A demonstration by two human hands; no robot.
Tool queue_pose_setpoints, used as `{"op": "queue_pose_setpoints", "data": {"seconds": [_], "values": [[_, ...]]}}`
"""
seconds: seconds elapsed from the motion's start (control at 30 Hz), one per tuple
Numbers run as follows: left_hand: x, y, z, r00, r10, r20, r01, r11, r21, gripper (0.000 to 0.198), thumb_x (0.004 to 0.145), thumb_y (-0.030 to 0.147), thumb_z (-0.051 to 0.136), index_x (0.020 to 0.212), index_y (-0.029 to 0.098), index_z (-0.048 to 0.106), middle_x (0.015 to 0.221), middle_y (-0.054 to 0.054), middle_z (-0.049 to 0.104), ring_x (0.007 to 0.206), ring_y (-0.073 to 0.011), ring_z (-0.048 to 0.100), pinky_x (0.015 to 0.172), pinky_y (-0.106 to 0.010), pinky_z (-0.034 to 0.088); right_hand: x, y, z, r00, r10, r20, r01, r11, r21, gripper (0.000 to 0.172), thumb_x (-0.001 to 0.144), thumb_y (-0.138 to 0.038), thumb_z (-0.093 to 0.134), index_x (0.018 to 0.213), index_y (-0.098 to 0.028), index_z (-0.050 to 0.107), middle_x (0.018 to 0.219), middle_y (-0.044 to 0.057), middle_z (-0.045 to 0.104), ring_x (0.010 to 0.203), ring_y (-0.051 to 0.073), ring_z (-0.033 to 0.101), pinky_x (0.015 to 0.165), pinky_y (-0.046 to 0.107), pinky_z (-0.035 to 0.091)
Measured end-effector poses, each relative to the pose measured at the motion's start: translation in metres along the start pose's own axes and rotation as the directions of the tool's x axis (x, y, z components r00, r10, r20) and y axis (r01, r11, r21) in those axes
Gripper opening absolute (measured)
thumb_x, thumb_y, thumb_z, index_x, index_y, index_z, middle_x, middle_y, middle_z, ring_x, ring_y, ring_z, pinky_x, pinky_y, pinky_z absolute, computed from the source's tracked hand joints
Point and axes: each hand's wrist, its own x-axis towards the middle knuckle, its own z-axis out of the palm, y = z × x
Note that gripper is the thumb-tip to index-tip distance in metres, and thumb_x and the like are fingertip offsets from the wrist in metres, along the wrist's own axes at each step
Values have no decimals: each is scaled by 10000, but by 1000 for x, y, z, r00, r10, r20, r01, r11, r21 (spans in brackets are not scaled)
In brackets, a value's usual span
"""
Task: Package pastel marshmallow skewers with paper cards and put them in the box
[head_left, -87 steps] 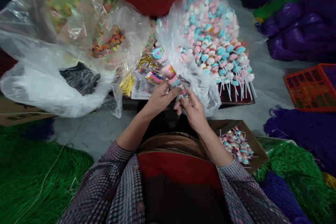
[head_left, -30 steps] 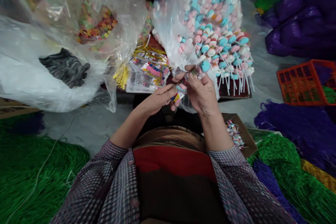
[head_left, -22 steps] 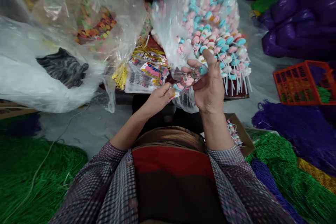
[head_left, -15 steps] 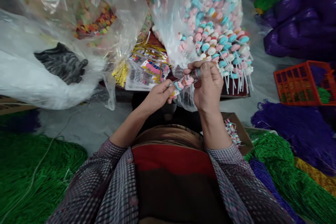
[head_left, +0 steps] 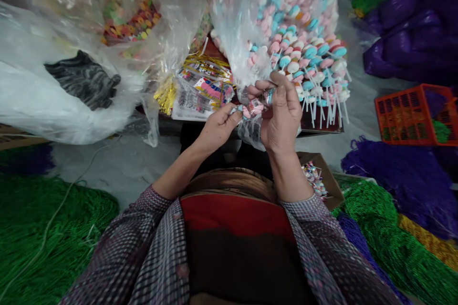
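Between my hands, over the table's front edge, is a candy skewer [head_left: 255,107] with pink and blue pieces, in a clear printed wrapper. My left hand [head_left: 219,127] pinches its left end between thumb and fingers. At the other end, the curled fingers and thumb of my right hand [head_left: 281,113] grip it. Just left of it lie flat printed clear wrappers [head_left: 195,100] with gold twist ties [head_left: 205,64] on top. To the right, a heap of unwrapped pink, blue and white candy skewers [head_left: 304,57] has its white sticks toward me.
Clear bags of orange and green ring candies [head_left: 134,21] stand at the back left, near a dark crumpled bag [head_left: 84,78]. A cardboard box [head_left: 331,183] of wrapped sweets sits low right. An orange crate [head_left: 400,114] and green strands [head_left: 53,228] lie on the floor.
My left hand has slid slightly up and right along the wrapper, and the yellow printed end no longer shows. My right hand has shifted a little left, its fingers more spread. The view has moved slightly.
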Motion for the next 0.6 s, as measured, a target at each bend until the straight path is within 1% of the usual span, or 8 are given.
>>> {"op": "queue_pose_setpoints", "data": {"seconds": [0.07, 0.13, 0.23, 0.3, 0.37, 0.47, 0.53, 0.6], "values": [[1, -2, 0, 999, 36, -28, -36, 999, 12, 408, 905, 632, 621, 844, 229, 611, 656, 34, 512, 679, -128, 473, 604, -236, 376, -1, -2, -1, 1000, 20, -7, -20, 998, 60, 344, 969, -595, 547, 1236, -380, 577, 1120, 10, 723, 1052, 212, 751, 988, 448, 602], [2, -5, 0, 996, 79, -42, -78, 997, 17, 425, 905, 645, 613, 832, 227, 619, 674, 27, 527, 712, -131, 491, 624, -234, 390, -2, -2, -2, 999, 45, -9, -45, 999, 31, 330, 964, -597, 553, 1202, -375, 607, 1115, 17, 735, 1090, 228, 746, 965, 436, 611], [2, -9, 0, 990, 132, -54, -133, 991, -11, 453, 883, 664, 636, 804, 218, 626, 705, 24, 544, 730, -123, 490, 639, -232, 398, -4, 1, -4, 998, 69, -8, -69, 996, -51, 443, 935, -705, 517, 1202, -370, 632, 1217, 42, 721, 1270, 281, 678, 960, 461, 614], [2, -12, -1, 989, 132, -60, -133, 991, -14, 485, 867, 691, 638, 784, 213, 626, 711, 23, 548, 729, -121, 486, 634, -232, 395, -4, 4, -5, 996, 90, -1, -90, 995, -35, 479, 914, -730, 526, 1226, -380, 626, 1249, 44, 707, 1326, 303, 643, 962, 486, 614], [2, -13, -1, 992, 105, -72, -106, 994, -9, 507, 854, 716, 630, 781, 214, 629, 703, 22, 541, 723, -121, 483, 619, -235, 388, -3, 5, -6, 993, 114, 3, -114, 993, -19, 501, 904, -742, 528, 1242, -383, 613, 1243, 48, 708, 1338, 313, 633, 969, 496, 613], [4, -12, 1, 991, 88, -101, -92, 995, -43, 512, 837, 721, 643, 772, 214, 624, 670, 32, 506, 680, -111, 459, 592, -234, 374, -2, 6, -6, 994, 102, 25, -100, 993, -61, 534, 912, -758, 490, 1283, -385, 581, 1286, 48, 697, 1320, 296, 640, 1004, 482, 592], [6, -11, 3, 989, 94, -115, -101, 993, -65, 514, 830, 719, 651, 748, 214, 602, 651, 40, 482, 650, -103, 436, 573, -231, 363, -3, 7, -5, 996, 75, 54, -71, 995, -72, 509, 929, -727, 499, 1312, -396, 550, 1297, 35, 697, 1249, 263, 675, 1019, 467, 575], [7, -8, 5, 990, 82, -111, -88, 995, -53, 509, 843, 715, 639, 746, 219, 584, 640, 41, 475, 634, -102, 428, 551, -229, 347, -3, 8, -3, 995, 57, 80, -52, 996, -72, 524, 933, -726, 499, 1353, -412, 508, 1274, 23, 706, 1183, 240, 701, 993, 459, 581]]}}
